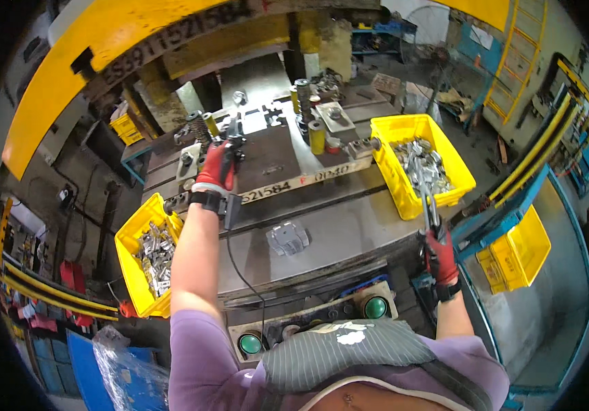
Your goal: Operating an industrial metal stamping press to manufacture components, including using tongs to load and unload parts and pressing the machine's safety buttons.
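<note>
My right hand [440,255], in a red and black glove, is closed round the handles of long metal tongs [426,195]. The tongs reach into a yellow bin [468,183] of small metal parts [421,164] on the right. My left hand [218,164], gloved alike, is over the left side of the press die [274,154], next to a spring post [197,129]. Its fingers are curled at a dark metal piece, which I cannot make out. A bright flat metal piece [255,121] lies at the die's middle.
Another yellow bin [130,236] with metal parts stands at the left. Flat grey metal pieces [287,238] lie on the press bed's front. Below is a control panel with green buttons [376,307]. A yellow crate [517,253] is at the right, near a blue frame [493,233].
</note>
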The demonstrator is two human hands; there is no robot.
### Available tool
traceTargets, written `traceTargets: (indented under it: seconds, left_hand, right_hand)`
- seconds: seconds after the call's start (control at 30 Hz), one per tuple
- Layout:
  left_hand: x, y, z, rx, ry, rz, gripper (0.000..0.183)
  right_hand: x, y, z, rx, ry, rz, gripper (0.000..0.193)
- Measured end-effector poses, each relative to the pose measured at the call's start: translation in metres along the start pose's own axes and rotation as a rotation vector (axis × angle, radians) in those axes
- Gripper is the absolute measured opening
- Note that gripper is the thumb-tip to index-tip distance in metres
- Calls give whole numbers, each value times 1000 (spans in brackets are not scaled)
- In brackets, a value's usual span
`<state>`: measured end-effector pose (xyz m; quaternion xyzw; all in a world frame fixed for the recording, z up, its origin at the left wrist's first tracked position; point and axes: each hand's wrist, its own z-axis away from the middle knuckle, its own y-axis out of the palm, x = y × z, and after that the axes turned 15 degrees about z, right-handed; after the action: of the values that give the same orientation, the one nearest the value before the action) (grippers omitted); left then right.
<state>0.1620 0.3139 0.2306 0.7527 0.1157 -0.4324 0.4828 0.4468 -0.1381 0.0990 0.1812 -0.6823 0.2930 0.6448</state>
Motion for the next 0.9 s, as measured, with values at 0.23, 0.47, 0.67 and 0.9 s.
traceTargets:
  seconds: [0.23, 0.47, 0.67, 0.9]
  left_hand:
    - [16, 0, 106, -12, -31, -95, 42]
    - [3, -22, 272, -250, -44, -230, 56]
    - [-42, -33, 348, -607, 246, -283, 54]
    - [-44, -134, 405, -847, 128, -221, 38]
  right_hand:
    - [11, 15, -32, -342, -292, 508, 37]
    - [-28, 11, -40, -301, -99, 262, 21]
    - [-54, 19, -23, -284, -19, 7, 11]
    - [-23, 70, 12, 6, 18, -76, 25]
